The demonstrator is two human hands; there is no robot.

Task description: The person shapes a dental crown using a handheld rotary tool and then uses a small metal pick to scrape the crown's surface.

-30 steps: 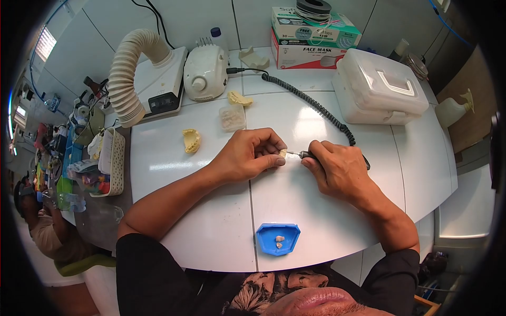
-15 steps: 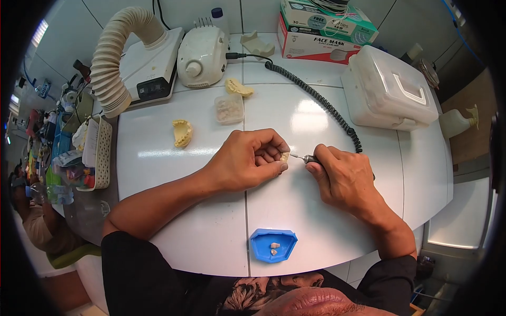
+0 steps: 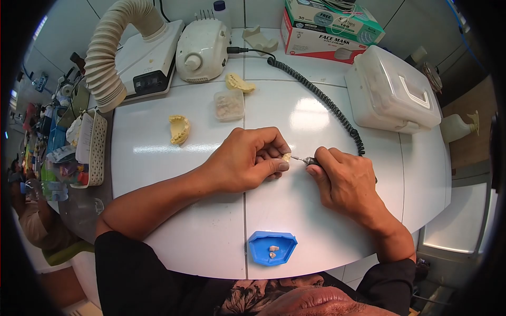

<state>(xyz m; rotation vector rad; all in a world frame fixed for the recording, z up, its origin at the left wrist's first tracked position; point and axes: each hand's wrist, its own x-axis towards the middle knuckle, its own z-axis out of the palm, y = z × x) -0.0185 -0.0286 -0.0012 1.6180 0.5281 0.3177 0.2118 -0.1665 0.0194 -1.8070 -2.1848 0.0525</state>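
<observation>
Between the thumb and fingers of my left hand (image 3: 253, 159) is a small cream-coloured dental piece (image 3: 286, 157), partly hidden by the fingertips. My right hand (image 3: 345, 176) is wrapped round a dark rotary handpiece (image 3: 312, 161). The handpiece's thin metal bur (image 3: 298, 158) points left, its tip at or very near the dental piece; contact cannot be made out. Nearer my body, a blue tray (image 3: 257, 258) holds two small tooth-like pieces (image 3: 273, 248). Beyond my left hand lie a yellow dental cast (image 3: 179, 129), a second cast (image 3: 240, 82) and a clear plastic box (image 3: 229, 106).
A coiled black cord (image 3: 321, 90) runs from the white control unit (image 3: 203, 50) to my right side. A ribbed hose (image 3: 103, 58) bends over a white machine at back left. A plastic case (image 3: 392, 89) and mask boxes (image 3: 327, 31) stand at back right. A basket (image 3: 99, 150) is left.
The dental piece is turned slightly in my left fingers, and the bur has come a little closer to it. The camera view has shifted slightly.
</observation>
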